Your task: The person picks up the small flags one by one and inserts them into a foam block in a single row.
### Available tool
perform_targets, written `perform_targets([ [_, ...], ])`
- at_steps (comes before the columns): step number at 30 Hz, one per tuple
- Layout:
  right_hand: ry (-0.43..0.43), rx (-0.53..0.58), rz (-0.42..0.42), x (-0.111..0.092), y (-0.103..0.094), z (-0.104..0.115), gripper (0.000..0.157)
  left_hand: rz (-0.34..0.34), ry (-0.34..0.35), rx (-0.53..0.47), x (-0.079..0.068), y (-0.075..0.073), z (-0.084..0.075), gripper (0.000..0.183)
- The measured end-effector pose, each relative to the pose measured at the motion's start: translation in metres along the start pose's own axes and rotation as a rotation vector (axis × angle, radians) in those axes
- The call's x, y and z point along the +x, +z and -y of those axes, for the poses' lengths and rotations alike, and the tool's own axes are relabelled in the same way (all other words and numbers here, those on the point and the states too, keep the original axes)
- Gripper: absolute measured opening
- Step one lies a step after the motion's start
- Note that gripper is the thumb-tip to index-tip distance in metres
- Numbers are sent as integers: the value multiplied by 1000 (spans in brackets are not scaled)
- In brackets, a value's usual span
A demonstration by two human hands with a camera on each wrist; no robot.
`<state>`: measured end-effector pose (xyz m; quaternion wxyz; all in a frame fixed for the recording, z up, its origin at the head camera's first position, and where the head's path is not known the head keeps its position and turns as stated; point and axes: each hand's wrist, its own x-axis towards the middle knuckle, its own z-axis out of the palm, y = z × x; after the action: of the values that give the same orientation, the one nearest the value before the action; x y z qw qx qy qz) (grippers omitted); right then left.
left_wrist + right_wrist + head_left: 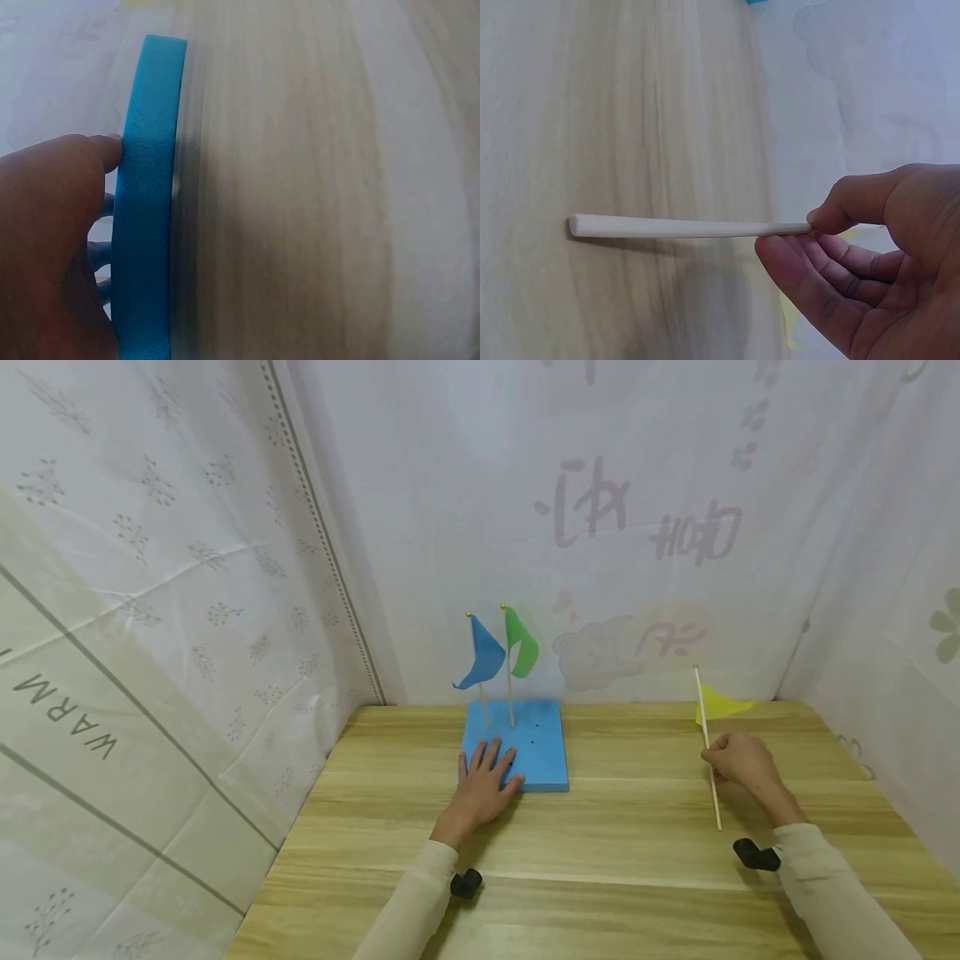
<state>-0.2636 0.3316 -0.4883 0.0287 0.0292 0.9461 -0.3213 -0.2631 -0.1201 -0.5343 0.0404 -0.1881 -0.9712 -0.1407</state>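
Observation:
A blue foam block [551, 760] lies on the table, with a blue flag [486, 652] and a green flag [522, 643] standing upright in its far part. My left hand [483, 789] rests on the block's near left part, fingers spread and straight; the left wrist view shows the thumb at the top edge of the block's side [146, 195]. At the right, my right hand [744, 764] pinches the stick of a yellow flag [723, 702] between thumb and fingers. In the right wrist view the stick's bare lower end [630, 226] points away from the hand.
Small dark holes show in the block's top, to the right of the standing flags. The wooden table [615, 843] meets a printed white curtain [420, 527] at its back edge, with more cloth on the left and right sides.

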Motion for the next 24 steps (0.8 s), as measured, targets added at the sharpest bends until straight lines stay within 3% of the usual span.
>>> perform_targets([
  [16, -26, 3, -11, 7, -5, 26, 29, 12, 5, -4, 0, -1, 0, 62],
  [24, -36, 84, -7, 12, -7, 37, 37, 6, -4, 11, -1, -2, -2, 62],
])
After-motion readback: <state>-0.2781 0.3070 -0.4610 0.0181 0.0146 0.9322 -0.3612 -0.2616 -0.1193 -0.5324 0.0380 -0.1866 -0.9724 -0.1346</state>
